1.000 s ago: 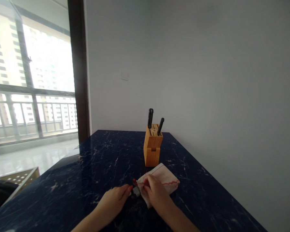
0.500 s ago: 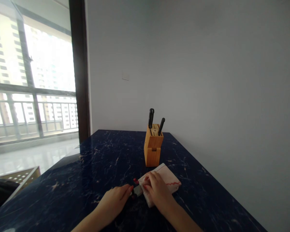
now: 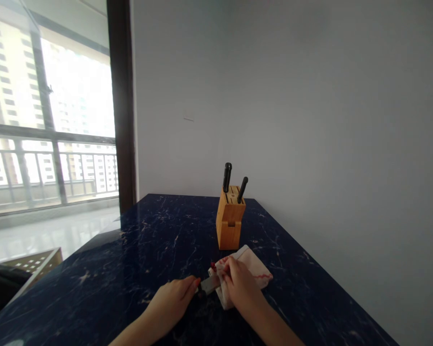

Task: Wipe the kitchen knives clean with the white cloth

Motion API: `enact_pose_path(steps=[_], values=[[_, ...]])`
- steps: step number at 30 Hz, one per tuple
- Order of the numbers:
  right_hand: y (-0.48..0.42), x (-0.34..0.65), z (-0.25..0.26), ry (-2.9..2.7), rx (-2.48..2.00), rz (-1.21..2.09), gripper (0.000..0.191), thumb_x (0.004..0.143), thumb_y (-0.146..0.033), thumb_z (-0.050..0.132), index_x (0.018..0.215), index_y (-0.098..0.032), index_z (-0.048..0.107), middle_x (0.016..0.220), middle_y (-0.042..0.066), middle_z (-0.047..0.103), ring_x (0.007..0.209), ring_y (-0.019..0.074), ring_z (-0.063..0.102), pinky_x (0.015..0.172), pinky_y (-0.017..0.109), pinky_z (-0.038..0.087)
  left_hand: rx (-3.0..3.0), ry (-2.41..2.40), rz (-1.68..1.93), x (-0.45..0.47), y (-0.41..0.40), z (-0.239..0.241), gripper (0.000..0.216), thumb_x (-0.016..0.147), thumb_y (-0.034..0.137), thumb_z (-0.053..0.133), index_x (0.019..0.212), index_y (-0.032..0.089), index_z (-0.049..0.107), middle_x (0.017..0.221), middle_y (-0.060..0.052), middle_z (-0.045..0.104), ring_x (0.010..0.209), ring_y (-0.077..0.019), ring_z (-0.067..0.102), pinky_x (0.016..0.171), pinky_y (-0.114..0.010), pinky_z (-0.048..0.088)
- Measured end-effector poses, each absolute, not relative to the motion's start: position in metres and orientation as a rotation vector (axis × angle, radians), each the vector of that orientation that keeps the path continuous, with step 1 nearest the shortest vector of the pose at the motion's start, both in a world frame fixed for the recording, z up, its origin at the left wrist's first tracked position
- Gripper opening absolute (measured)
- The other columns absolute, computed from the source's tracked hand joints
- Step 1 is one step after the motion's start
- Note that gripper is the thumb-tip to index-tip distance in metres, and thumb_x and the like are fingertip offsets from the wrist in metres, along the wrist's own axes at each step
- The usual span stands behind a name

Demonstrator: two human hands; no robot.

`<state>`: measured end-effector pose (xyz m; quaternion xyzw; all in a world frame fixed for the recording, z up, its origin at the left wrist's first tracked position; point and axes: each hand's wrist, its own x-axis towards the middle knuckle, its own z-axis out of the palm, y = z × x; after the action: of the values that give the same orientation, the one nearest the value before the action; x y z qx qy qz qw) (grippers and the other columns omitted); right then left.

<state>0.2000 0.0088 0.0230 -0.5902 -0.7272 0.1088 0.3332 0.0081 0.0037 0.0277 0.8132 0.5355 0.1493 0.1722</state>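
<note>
My left hand [image 3: 173, 302] rests low on the dark marble table [image 3: 147, 245], its fingers closed on the handle end of a knife [image 3: 209, 284] whose grey blade points right. My right hand [image 3: 240, 284] pinches a white cloth with a red line [image 3: 254, 266] over the blade's far part. The knife's tip is hidden under the cloth and fingers.
A wooden knife block [image 3: 230, 222] with two black handles [image 3: 226, 176] stands just behind the cloth, near the grey wall [image 3: 310, 120] on the right. A large window [image 3: 46, 125] and a dark frame post [image 3: 121, 105] lie to the left. A perforated tray corner [image 3: 36, 262] sits beyond the table's left edge.
My right hand with the cloth has slid right along the blade, baring more of it. My left hand has stayed on the handle. The view has shifted slightly.
</note>
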Motion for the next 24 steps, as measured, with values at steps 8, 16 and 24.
enact_pose_path(steps=[8, 16, 24], values=[[0.0070, 0.1921, 0.0176, -1.992, -1.467, 0.263, 0.014, 0.073, -0.011, 0.043, 0.081, -0.019, 0.052, 0.085, 0.004, 0.058, 0.084, 0.0175, 0.053, 0.075, 0.027, 0.040, 2.314, 1.504, 0.442, 0.0077, 0.0056, 0.0260, 0.040, 0.090, 0.037, 0.022, 0.088, 0.025, 0.060, 0.085, -0.002, 0.069, 0.082, -0.0180, 0.063, 0.069, -0.022, 0.039], [0.0079, 0.1972, 0.0257, -1.917, -1.596, 0.202, 0.022, 0.069, -0.005, 0.041, 0.082, -0.017, 0.054, 0.088, 0.010, 0.061, 0.085, 0.0221, 0.055, 0.074, 0.032, 0.042, 2.337, 1.477, 0.470, 0.0065, 0.0064, 0.0240, 0.042, 0.090, 0.038, 0.021, 0.083, 0.025, 0.060, 0.077, -0.001, 0.068, 0.075, -0.0172, 0.063, 0.064, -0.022, 0.039], [0.0106, 0.1975, 0.0160, -1.997, -1.467, 0.269, 0.019, 0.067, -0.007, 0.044, 0.081, -0.018, 0.052, 0.084, 0.006, 0.059, 0.082, 0.0186, 0.054, 0.075, 0.029, 0.040, 2.289, 1.500, 0.463, 0.0080, 0.0042, 0.0265, 0.040, 0.089, 0.037, 0.023, 0.087, 0.025, 0.061, 0.082, -0.002, 0.068, 0.080, -0.0177, 0.063, 0.068, -0.022, 0.039]])
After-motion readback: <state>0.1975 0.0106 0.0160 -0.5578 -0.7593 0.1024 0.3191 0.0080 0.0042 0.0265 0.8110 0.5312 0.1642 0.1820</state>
